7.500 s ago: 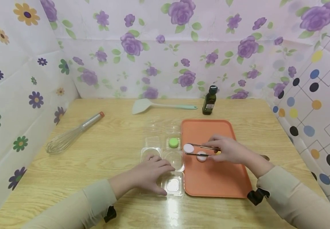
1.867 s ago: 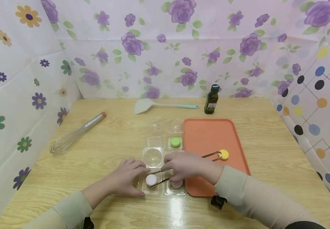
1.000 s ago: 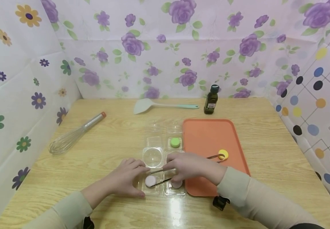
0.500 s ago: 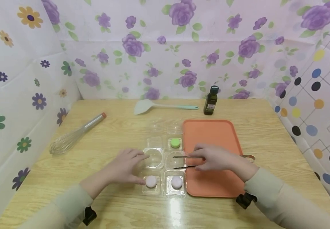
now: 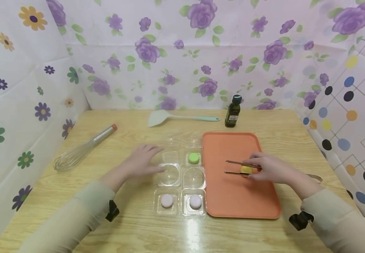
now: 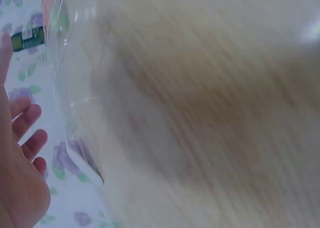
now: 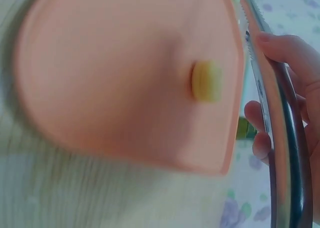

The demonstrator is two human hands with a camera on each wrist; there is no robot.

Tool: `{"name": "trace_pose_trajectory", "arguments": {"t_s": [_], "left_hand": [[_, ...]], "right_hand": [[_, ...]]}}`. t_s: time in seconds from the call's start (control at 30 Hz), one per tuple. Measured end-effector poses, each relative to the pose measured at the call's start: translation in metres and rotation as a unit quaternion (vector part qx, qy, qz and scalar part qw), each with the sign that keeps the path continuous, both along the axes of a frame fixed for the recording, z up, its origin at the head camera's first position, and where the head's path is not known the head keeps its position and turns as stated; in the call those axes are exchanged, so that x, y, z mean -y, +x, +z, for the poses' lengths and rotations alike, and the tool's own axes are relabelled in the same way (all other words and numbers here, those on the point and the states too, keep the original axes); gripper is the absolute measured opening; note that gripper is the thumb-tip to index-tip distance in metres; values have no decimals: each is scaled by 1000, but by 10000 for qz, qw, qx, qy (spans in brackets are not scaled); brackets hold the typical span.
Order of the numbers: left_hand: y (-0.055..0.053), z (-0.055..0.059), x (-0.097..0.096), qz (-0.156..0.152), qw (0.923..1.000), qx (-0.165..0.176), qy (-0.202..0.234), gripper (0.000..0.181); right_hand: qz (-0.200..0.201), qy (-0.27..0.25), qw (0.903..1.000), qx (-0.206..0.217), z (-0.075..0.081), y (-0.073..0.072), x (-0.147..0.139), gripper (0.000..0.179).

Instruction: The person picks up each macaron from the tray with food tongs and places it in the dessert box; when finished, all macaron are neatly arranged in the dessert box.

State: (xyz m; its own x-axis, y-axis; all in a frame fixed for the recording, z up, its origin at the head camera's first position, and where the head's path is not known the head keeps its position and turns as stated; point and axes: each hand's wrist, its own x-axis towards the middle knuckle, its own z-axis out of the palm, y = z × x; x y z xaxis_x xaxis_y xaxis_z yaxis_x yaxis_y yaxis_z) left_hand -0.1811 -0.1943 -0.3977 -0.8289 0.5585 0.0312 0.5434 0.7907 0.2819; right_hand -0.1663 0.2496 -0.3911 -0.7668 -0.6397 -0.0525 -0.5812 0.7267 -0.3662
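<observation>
My right hand (image 5: 269, 168) holds metal tongs (image 7: 280, 118), their toothed arms spread apart over the orange tray (image 5: 230, 200). Under the tongs lies a yellow macaron (image 7: 207, 81) on the tray, overlapped by them in the head view. My left hand (image 5: 142, 161), fingers relaxed and holding nothing, hovers left of the clear plastic boxes. A pinkish macaron (image 5: 167, 200) sits in the front left box, and a pale lilac one (image 5: 196, 201) in the front right box. A green macaron (image 5: 193, 158) rests in the back right box. The back left box (image 5: 170, 157) holds nothing.
Clear domed lids (image 5: 169, 174) stand open behind their boxes. A whisk (image 5: 84, 147) lies at the left. Along the back are a spatula (image 5: 182, 117) and a dark green bottle (image 5: 233, 111). Patterned cloth walls (image 5: 182, 56) enclose the wooden table (image 5: 122, 225).
The pinkish and lilac macarons went from tray to the front boxes. The tongs let go of the pinkish one and moved right over the yellow macaron. My left hand moved back.
</observation>
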Motion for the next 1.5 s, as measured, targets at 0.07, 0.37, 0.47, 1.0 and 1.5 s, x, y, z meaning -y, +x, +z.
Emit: {"name": "trace_pose_trajectory", "arguments": {"t_s": [0.07, 0.37, 0.47, 1.0, 1.5], "left_hand": [[-9, -2, -1, 173, 9997, 172, 103, 72], [-26, -14, -9, 437, 9983, 369, 139, 69], [-26, -16, -10, 457, 9982, 389, 92, 70], [-33, -18, -10, 519, 9980, 354, -92, 68], [-38, -22, -14, 449, 9981, 334, -250, 74]], "right_hand": [[-72, 46, 10000, -34, -1, 1, -7, 39], [-354, 162, 9992, 3, -8, 6, -32, 42], [-388, 160, 9991, -20, -9, 8, -39, 42], [-472, 292, 9978, -361, -24, 11, -53, 35], [-349, -78, 9992, -150, -13, -8, -14, 35]]}}
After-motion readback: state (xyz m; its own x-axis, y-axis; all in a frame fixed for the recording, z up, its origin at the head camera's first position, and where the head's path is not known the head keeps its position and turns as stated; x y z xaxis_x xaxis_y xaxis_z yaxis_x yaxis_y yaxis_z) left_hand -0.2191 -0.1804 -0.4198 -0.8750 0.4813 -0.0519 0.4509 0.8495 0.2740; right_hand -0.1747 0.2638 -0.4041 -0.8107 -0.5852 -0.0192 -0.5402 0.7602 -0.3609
